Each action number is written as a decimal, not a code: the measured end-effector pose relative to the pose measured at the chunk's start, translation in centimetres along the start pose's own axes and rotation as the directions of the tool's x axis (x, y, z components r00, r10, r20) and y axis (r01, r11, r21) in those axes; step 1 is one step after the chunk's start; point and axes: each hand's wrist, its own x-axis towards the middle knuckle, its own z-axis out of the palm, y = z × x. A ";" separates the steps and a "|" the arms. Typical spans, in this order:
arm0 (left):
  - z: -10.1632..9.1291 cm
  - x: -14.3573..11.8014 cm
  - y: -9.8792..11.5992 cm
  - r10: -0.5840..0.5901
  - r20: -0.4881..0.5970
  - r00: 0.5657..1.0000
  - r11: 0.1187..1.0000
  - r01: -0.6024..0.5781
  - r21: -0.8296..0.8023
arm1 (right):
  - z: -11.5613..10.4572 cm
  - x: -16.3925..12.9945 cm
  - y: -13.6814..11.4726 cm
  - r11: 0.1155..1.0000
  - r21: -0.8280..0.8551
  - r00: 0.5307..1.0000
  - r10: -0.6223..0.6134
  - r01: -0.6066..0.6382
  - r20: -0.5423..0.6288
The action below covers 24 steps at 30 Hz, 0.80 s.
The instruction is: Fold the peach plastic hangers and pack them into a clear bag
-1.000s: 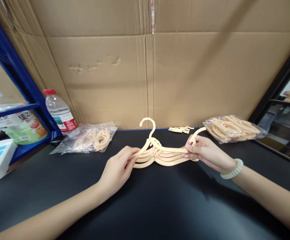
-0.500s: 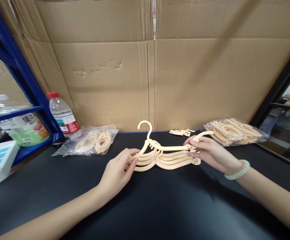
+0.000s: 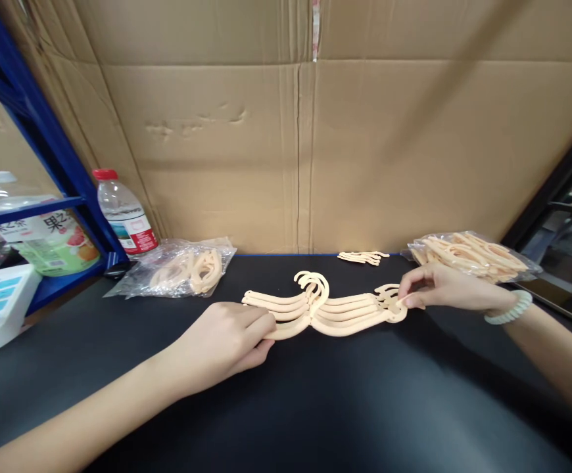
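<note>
A stack of peach plastic hangers [image 3: 325,310] lies flat on the black surface [image 3: 315,407], just in front of the cardboard wall [image 3: 296,151], with the hooks bunched together at the middle. The left hand [image 3: 224,341] rests over the stack's left end, fingers curled down and closed on the lowest hanger arm against the surface. The right hand [image 3: 438,289] pinches the stack's right end between thumb and fingertips, the grip narrow and shut on the hanger tips.

Off to the left lies a clear bag of hangers [image 3: 182,269], near a water bottle [image 3: 123,213] that stands by the blue shelf frame [image 3: 34,131]. A second bag of hangers [image 3: 468,253] lies just behind the right hand, and a few loose hanger pieces [image 3: 363,257] lie between it and the wall.

The stack is fanned, not squared: the arms splay apart at both ends. As I judge it, each hand has firm hold of only part of the pile, so any lift or pull could let the unheld hangers slide out and scatter. The nested hooks could also catch on one another and drag a neighbour along. The right hand's light pinch looks the likelier to slip on smooth plastic
</note>
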 end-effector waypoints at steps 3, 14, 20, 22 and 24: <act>0.0 0.2 0.2 0.033 0.040 0.999 0.999 -0.032 -0.006 | 0.3 0.0 -0.2 0.988 -0.155 0.998 -0.016 0.025 0.055; 0.9 0.0 -0.1 -0.028 0.175 0.984 1.000 0.026 0.014 | 1.1 0.1 0.4 0.952 -0.305 0.997 0.024 -0.001 0.072; 1.2 0.1 0.8 -0.102 0.132 0.986 0.995 0.100 0.025 | 1.3 0.0 0.1 0.920 -0.391 1.000 0.010 -0.004 0.014; 1.3 0.2 1.5 -0.197 0.115 0.974 0.980 0.192 0.056 | 1.2 -0.3 -0.1 0.899 -0.438 1.000 -0.001 -0.009 -0.024; 1.5 0.1 2.4 -0.279 0.087 0.956 0.960 0.274 0.062 | 1.3 -0.5 -0.4 0.874 -0.485 0.997 -0.037 -0.001 -0.068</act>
